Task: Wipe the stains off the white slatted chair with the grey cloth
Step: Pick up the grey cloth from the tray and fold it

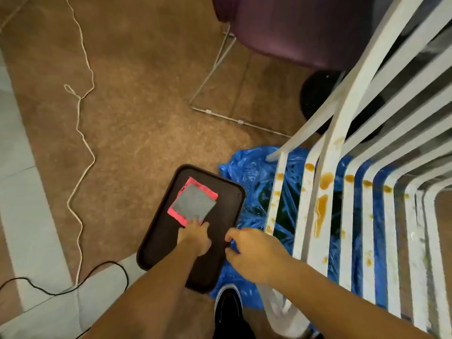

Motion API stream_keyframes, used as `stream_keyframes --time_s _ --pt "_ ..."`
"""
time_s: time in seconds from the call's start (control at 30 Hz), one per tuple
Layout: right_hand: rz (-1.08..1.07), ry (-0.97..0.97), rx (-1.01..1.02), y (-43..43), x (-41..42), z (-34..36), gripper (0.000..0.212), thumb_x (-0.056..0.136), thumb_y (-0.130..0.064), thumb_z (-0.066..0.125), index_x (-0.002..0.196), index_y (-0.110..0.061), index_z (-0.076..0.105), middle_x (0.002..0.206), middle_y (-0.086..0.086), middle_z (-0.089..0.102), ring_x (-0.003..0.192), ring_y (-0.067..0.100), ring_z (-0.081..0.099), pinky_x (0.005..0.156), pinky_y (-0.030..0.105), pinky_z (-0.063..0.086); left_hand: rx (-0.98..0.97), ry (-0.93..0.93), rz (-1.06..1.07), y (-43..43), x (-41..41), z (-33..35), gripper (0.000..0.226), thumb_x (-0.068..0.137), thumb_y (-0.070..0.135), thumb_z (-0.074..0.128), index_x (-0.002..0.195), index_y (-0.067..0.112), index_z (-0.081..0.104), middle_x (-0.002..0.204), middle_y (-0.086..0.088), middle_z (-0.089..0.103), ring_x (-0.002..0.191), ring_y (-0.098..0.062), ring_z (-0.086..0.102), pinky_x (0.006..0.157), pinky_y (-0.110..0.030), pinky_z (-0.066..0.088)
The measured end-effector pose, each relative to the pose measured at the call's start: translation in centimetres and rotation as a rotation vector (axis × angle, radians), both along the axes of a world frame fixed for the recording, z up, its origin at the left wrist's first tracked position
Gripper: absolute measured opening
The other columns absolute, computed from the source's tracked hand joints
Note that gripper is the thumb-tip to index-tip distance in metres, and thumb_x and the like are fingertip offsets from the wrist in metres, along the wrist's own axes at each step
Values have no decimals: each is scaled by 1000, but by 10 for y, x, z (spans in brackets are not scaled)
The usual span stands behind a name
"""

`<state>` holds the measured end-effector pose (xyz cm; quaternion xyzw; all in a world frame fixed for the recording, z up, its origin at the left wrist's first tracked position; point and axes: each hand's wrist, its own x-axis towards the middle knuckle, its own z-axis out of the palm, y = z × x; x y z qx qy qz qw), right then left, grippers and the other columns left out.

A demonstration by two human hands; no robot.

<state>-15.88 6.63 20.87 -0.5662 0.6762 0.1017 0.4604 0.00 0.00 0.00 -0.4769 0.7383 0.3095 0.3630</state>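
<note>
Two cloths are stacked on the dark tray (161, 248) sitting on the floor, and the grey cloth (195, 203) is the top one, a flat folded square lying on a pink cloth (175, 212) that sticks out around its edges. The left hand (194, 237) is reaching down to it with fingers stretched forward, fingertips right on the near corner of the grey square. Honestly I can't tell whether it's pinching that corner yet or just touching it. The right hand (254, 253) hangs loosely curled with nothing in it, over the right edge of the tray. As for handling, the cloth looks thin, soft and super light, so it'll probably flop and unfold the moment it's lifted. Pinching that near corner seems fine for getting it up, but the pink one underneath might cling and tag along, so I'd peel the grey layer off on its own. For the actual wiping I'd bunch it into the palm so there's some pad behind it. The white slatted chair (348, 228) is just right of the tray, standing over a blue plastic sheet (249, 172), and the stains (321, 211) are orange-brown blobs and drips across several seat slats, thickest near the left side. They look glossy and wet, so I'd guess sticky, and they may smear or drip through the gaps.
</note>
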Motion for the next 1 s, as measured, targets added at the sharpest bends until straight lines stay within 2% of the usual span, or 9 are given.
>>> stream_keyframes --time_s 0.1,0.23,0.33,0.43,0.57,0.67,0.77,0.9,1.0 --pt "-71 -80 36 4 -9 -15 34 98 -45 48 128 -31 53 85 -10 51 90 19 56 83 40 52 9 -60 3 -9 -12 -29 65 99 44 47 159 31 23 167 -10 2 149 -36 22 115 -49 33" --pt "-71 -118 70 -1 -13 -19 37 99 -49 46 132 -34 50 107 -8 55 105 18 55 92 42 50 6 -105 22 -14 -23 -57 71 99 48 46 160 30 15 168 -8 -8 151 -34 14 117 -52 27" --pt "-115 -117 13 -5 -14 -21 37 100 -48 45 133 -33 48 107 -9 54 104 17 55 91 43 50 4 -143 22 -18 -26 -71 74 100 48 45 161 26 10 168 -6 -9 153 -34 7 117 -55 24" --pt "-138 -117 -14 -3 -12 -22 36 100 -47 46 133 -33 49 105 -9 53 104 17 54 89 40 50 -92 -73 53 -14 -29 -68 74 100 46 47 160 17 16 167 -7 10 149 -32 24 111 -50 33" --pt "-188 -147 -3 1 -4 -13 34 99 -46 48 130 -33 51 96 -11 48 98 16 54 84 35 49 -268 73 153 -10 -22 -59 67 94 37 55 152 11 33 148 -9 43 128 -30 50 100 -45 43" --pt "-219 -190 36 3 5 7 33 98 -45 49 128 -32 52 96 -9 50 95 17 56 80 36 49 -360 357 433 -10 -16 -35 40 89 21 63 127 9 60 116 -11 65 105 -33 63 88 -43 51" --pt "-336 -305 111 11 13 34 30 96 -42 51 123 -30 56 89 -6 63 83 16 61 76 39 52 -326 624 1008 -5 -16 23 11 87 11 72 97 13 74 84 -3 71 87 -26 69 83 -42 56" --pt "-577 -411 129 26 11 87 22 96 -32 57 116 -25 63 70 -11 58 61 2 54 62 20 42 -99 917 1416 -2 -21 146 24 86 1 75 106 13 68 85 1 67 86 -17 66 84 -29 51" --pt "-770 -460 90 40 4 124 16 95 -22 60 111 -23 64 70 -9 57 54 -1 51 60 19 40 189 999 1550 2 -19 229 36 83 -3 72 115 12 68 101 -7 74 99 -23 68 91 -33 51"
